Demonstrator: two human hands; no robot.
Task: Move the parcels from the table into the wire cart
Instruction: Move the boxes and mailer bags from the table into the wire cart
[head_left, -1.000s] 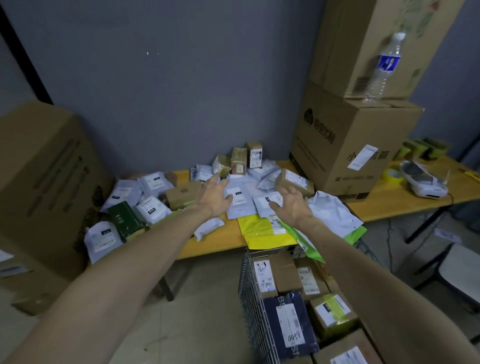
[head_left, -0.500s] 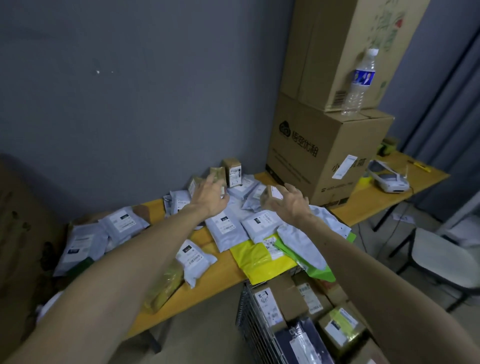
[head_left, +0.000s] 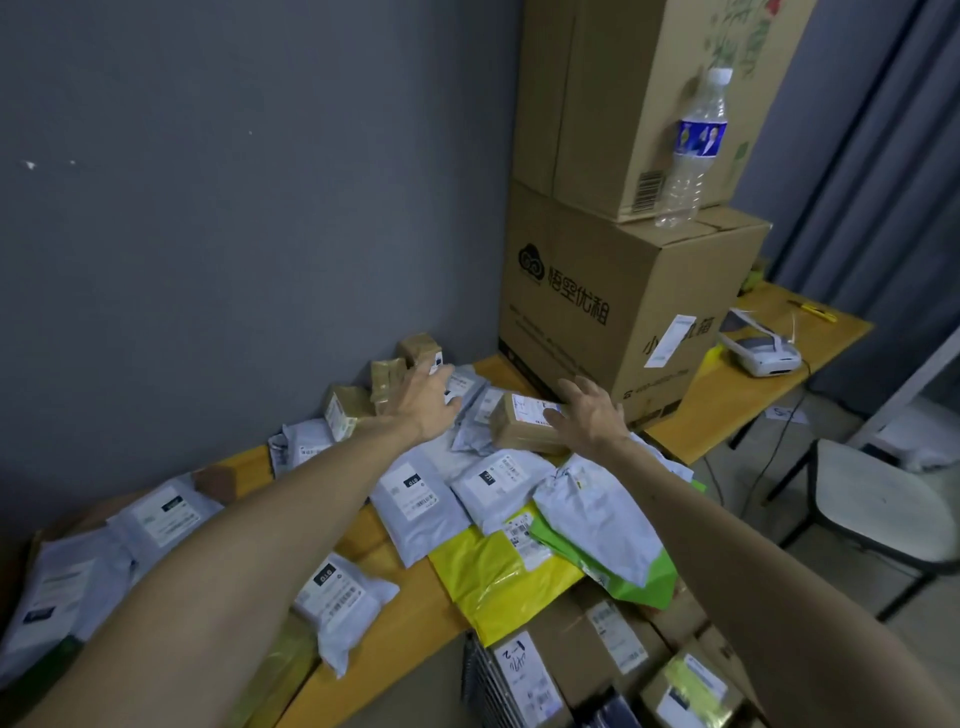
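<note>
Several parcels cover the yellow table (head_left: 415, 618): grey mailer bags (head_left: 421, 499), a yellow bag (head_left: 493, 577), a green-and-white bag (head_left: 602, 525) and small brown boxes (head_left: 384, 376) by the wall. My left hand (head_left: 423, 400) reaches out with fingers spread, over the grey bags beside the small boxes. My right hand (head_left: 587, 415) is spread over a brown labelled box (head_left: 519, 428), its fingers touching the top. The wire cart (head_left: 493, 686) stands at the bottom right, holding several boxed parcels.
Two big cardboard boxes (head_left: 613, 312) are stacked on the table's far right, with a water bottle (head_left: 691, 150) on the lower one. A white device (head_left: 763, 351) lies further right. A chair (head_left: 878, 514) stands on the floor at right.
Both hands have reached further toward the back of the table. My right hand has come down onto the brown labelled box. The view has swung right.
</note>
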